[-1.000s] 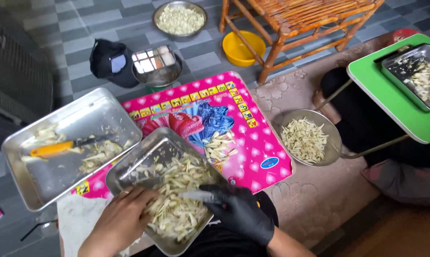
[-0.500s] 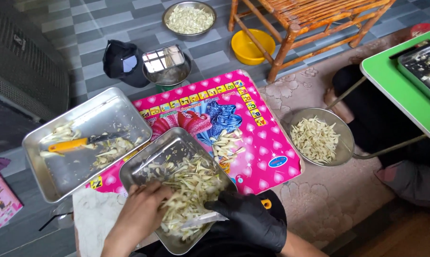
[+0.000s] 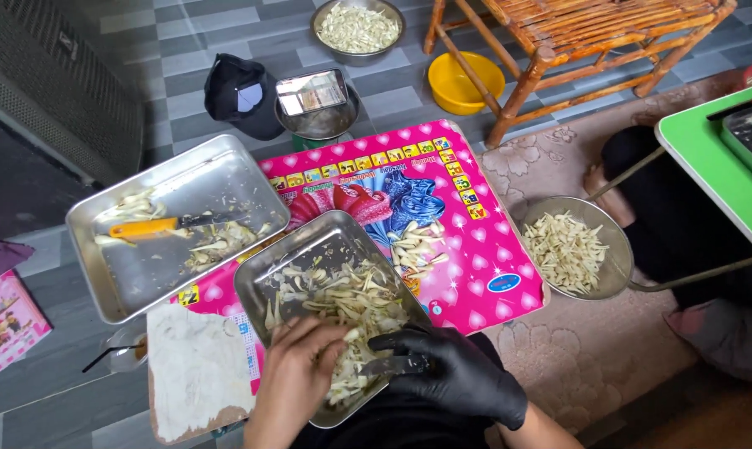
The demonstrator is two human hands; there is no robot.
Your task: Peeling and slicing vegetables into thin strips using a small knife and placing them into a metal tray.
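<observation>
While the bare left hand (image 3: 297, 366) digs its curled fingers into the pale fruit strips (image 3: 342, 312), pinching a few, the black-gloved right hand (image 3: 455, 374) is closed around a small knife (image 3: 384, 364) whose blade points toward nine o'clock into the pile. Both hands work in the near steel tray (image 3: 309, 249), which sits tilted at the six o'clock edge of a pink mat (image 3: 467, 233).

That mat is rectangular, bright pink with white hearts, a row of small yellow squares along its twelve o'clock edge, a red and blue picture in the middle and a blue oval label at its four o'clock corner. At nine o'clock of the view a pink printed box (image 3: 6, 324) is cut off by the frame. A white-dusted board (image 3: 197, 374) lies at seven o'clock of the tray.

At ten o'clock a second steel tray (image 3: 226, 179) holds scraps and an orange-handled knife (image 3: 155, 226). A round bowl of strips (image 3: 571, 249) stands at three o'clock, another bowl (image 3: 357, 29) at twelve, a yellow bowl (image 3: 465, 81) just beside a bamboo chair leg.

A phone (image 3: 312, 91) rests across a small steel bowl; its screen is too small to read. A green table (image 3: 717, 175) at two o'clock is cropped, and the seated person under it shows only dark clothing.
</observation>
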